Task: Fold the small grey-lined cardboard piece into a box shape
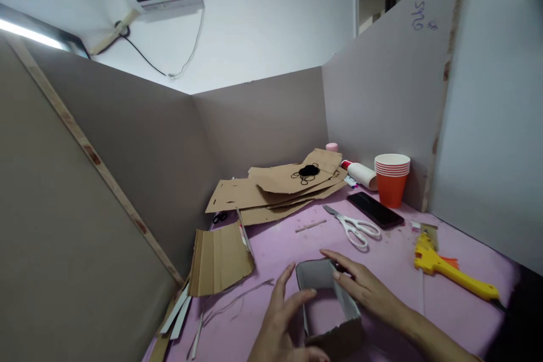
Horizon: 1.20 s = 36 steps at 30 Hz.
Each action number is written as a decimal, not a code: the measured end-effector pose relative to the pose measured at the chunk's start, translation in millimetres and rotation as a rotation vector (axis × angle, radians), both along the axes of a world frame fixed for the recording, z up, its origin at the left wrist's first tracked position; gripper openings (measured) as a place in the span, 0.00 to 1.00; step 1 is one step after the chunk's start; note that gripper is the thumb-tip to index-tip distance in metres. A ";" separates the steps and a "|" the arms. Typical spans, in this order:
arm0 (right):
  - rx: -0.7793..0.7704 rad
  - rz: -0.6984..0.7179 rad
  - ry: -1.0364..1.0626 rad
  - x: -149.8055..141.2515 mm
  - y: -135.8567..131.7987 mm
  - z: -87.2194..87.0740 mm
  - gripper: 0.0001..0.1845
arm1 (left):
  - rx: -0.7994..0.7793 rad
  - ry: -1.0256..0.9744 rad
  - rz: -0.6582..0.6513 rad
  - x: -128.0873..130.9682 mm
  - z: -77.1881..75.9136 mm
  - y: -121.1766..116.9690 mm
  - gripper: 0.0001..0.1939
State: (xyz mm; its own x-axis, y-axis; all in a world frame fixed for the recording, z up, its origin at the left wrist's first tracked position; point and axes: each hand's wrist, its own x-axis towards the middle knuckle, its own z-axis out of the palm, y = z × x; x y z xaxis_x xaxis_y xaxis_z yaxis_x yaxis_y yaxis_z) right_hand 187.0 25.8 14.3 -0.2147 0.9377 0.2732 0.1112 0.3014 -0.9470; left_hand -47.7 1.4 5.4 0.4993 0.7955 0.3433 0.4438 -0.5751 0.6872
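Note:
A bottomless, four-sided cardboard frame [317, 276], grey inside and brown outside, stands on the pink tabletop close to me. Its near edge is ragged, and pink shows through its middle. My right hand [360, 288] grips its far right corner, the thumb on the inner wall and the fingers reaching behind. At the frame's left side is my left hand [284, 322], its fingers spread apart. One fingertip there reaches over the left wall; whether it touches cannot be seen. The lower part of that hand is cut off by the picture edge.
White-handled scissors [356, 229], a black phone [375, 209] and stacked paper cups [391, 181] lie beyond my right hand. A yellow glue gun [449, 271] is at the right. Cardboard sheets [275, 192] pile up at the back; a folded cardboard piece [220, 260] stands left. Grey partitions [263, 124] enclose the table.

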 end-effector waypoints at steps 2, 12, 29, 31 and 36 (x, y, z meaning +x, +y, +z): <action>-0.001 0.002 -0.006 0.1 0.2 -0.5 0.23 | 0.021 0.068 0.022 0.4 15.5 -1.5 0.34; -0.008 -0.005 -0.047 -0.4 -1.6 -3.0 0.27 | 0.208 0.130 0.072 1.9 0.5 7.4 0.29; -0.043 -0.062 -0.037 -9.6 -8.1 -7.8 0.28 | 0.236 -0.151 0.155 21.4 -36.9 -1.4 0.24; -0.019 -0.056 -0.074 -8.2 -7.5 -5.3 0.27 | 0.248 -0.142 0.169 22.1 -37.7 -0.9 0.24; 0.020 -0.077 -0.127 -4.9 -3.8 -5.3 0.25 | 0.288 -0.153 0.179 24.7 -44.6 0.0 0.25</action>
State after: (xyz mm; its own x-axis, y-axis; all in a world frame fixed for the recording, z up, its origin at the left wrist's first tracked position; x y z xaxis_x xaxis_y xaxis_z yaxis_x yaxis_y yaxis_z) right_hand 182.2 22.1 9.0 -0.1768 0.9472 0.2677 0.2529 0.3065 -0.9176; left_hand -23.0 1.4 -39.2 0.2871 0.7257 0.6253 0.4594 -0.6771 0.5749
